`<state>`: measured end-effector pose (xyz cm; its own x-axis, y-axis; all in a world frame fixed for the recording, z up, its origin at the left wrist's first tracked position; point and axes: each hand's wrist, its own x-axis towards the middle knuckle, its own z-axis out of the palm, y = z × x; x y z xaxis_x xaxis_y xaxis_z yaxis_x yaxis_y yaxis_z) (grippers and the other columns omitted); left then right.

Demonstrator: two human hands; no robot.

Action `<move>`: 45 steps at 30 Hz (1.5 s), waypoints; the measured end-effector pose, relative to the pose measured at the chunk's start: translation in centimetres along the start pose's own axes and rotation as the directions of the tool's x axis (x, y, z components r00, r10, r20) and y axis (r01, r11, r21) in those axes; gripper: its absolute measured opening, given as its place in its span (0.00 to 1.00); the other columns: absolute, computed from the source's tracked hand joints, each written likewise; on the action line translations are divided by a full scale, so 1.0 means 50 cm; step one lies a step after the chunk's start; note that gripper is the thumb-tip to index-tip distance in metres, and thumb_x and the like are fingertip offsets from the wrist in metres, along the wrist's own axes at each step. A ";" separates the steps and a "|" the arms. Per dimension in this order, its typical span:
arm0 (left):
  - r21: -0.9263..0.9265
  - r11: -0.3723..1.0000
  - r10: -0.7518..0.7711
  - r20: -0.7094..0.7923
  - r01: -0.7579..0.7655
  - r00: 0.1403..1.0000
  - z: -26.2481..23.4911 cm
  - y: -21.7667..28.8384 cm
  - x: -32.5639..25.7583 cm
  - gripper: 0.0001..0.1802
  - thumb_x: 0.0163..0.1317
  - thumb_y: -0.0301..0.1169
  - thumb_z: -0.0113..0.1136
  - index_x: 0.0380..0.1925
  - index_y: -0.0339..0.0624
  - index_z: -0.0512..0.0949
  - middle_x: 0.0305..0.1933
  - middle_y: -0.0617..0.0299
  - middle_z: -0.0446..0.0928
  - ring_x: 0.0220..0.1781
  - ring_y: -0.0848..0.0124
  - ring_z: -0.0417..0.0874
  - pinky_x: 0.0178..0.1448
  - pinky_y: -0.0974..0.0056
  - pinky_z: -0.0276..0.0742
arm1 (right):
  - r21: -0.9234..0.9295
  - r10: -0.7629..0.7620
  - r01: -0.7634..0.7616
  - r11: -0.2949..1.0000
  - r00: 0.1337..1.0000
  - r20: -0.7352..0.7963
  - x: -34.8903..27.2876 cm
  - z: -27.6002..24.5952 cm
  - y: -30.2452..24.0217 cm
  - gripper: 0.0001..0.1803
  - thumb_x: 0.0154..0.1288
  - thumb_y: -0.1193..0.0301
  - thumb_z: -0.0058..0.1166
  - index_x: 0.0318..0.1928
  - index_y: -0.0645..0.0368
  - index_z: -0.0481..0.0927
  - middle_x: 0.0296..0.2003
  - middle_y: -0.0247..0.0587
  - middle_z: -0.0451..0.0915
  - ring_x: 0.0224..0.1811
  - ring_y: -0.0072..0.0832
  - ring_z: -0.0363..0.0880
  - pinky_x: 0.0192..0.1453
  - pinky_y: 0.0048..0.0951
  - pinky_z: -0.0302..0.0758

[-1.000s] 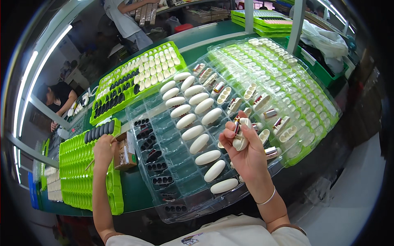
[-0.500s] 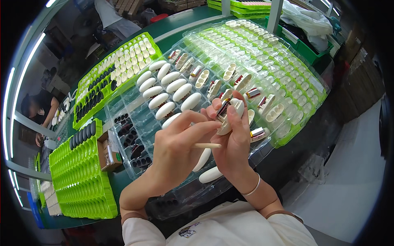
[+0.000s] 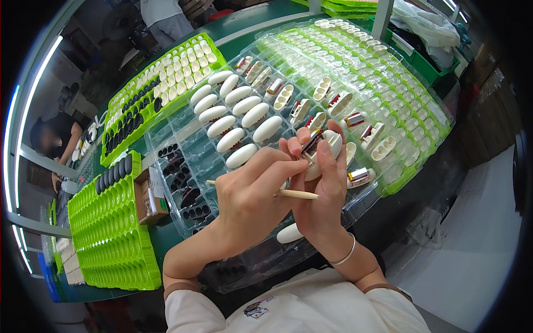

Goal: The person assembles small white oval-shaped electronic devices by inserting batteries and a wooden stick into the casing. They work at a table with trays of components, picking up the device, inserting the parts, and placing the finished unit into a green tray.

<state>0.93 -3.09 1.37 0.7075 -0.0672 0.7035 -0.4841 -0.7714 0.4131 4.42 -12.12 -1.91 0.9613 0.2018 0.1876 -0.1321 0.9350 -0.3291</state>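
My left hand grips one wooden stick, my right hand pinches one white casing; both are together above the clear tray. The casing slants lengthwise, far end rightward. One light-green tray lies well apart, leftward.

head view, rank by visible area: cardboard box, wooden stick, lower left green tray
Largest to smallest:
1. Lower left green tray
2. Cardboard box
3. Wooden stick, partly hidden by the left hand
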 end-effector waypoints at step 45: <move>-0.575 0.630 -0.474 0.248 0.522 0.845 -0.001 -0.005 -0.007 0.17 0.54 0.28 0.56 0.41 0.37 0.64 0.26 0.65 0.65 0.27 0.78 0.65 0.29 0.72 0.63 | 0.207 0.133 -0.125 0.970 0.991 -0.026 -0.006 0.015 -0.042 0.18 0.65 0.67 0.39 0.53 0.52 0.55 0.34 0.38 0.66 0.35 0.22 0.70 0.40 0.28 0.76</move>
<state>0.80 -2.84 1.04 0.9549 0.1521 0.2549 -0.2312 -0.1571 0.9601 4.21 -13.94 -0.58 0.9411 0.3168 0.1183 -0.2983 0.9425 -0.1507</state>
